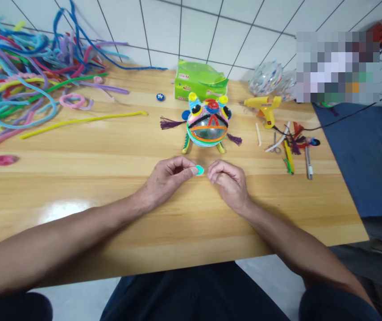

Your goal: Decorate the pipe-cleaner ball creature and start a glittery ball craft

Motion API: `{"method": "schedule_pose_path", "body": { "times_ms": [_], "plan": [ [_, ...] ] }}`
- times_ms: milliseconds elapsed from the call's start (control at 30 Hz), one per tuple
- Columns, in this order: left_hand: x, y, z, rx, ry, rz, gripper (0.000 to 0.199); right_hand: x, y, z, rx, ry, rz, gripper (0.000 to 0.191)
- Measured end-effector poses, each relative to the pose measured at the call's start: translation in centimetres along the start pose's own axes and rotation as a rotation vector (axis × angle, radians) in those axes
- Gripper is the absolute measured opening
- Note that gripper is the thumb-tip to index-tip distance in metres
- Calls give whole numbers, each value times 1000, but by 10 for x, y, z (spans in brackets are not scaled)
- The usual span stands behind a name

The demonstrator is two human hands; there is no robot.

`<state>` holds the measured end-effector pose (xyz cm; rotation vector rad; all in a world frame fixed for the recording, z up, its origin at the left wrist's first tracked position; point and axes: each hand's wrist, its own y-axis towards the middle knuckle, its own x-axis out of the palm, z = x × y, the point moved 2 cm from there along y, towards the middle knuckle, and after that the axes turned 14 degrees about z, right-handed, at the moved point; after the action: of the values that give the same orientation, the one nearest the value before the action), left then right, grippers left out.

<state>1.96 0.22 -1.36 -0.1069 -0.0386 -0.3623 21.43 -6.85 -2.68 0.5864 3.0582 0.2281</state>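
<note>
Well, a small roundish disc (200, 170), bright blue-green, pinched in the left hand (172, 175), right hand (230, 180) curled up, its hold unclear.

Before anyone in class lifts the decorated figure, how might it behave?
The decorated figure is probably light, since its clear body looks hollow. Its thin purple tassels look floppy and would likely swing. Its two visible legs may keep it from rolling.

Head view, single: worn at head height, facing forward and down; table (77, 180) at close range, tiled wall (197, 26) along top, lap (191, 294) at bottom edge.
</note>
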Motion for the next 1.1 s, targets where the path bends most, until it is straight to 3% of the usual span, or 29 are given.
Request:
{"method": "schedule_pose_path", "body": {
  "times_ms": [267,467,767,1100],
  "plan": [
    [0,0,-1,2,0,0,41,-1,-2,4,-2,22,54,22],
    [0,0,-1,15,10,3,42,1,-2,4,70,30,90,8],
    [1,-1,2,9,-12,-1,38,-1,-1,4,15,35,55,21],
    [0,-1,1,13,6,1,39,0,-2,2,24,-37,78,14]
  ]
}}
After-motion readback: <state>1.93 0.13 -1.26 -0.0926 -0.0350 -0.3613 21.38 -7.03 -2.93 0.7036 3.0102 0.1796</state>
